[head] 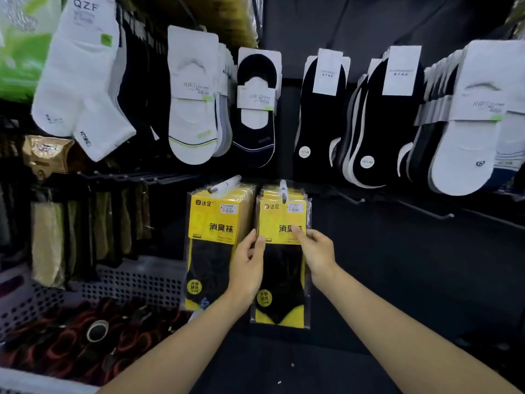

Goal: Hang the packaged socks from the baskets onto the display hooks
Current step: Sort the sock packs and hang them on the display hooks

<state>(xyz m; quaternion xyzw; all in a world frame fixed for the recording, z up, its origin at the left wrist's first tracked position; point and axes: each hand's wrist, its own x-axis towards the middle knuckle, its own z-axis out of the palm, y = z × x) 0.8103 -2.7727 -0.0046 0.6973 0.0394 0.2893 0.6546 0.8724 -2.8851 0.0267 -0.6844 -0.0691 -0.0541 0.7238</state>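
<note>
Left hand point(248, 263) and right hand point(318, 251) pinched a yellow-and-black plastic sock packet point(282, 277) at a white-tipped hook point(283, 191). Seating, then release, seemed next.

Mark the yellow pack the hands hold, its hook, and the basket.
yellow pack point(279, 218), head view, yellow card header.
hook point(283, 189), head view, white tip.
basket point(136, 282), head view, perforated wall.

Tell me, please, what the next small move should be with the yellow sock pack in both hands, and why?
Probably let go of the yellow sock pack: the hook already pokes out through its top, and it hangs in line with the packs behind. The left hand and right hand merely pinch its side edges.
</note>
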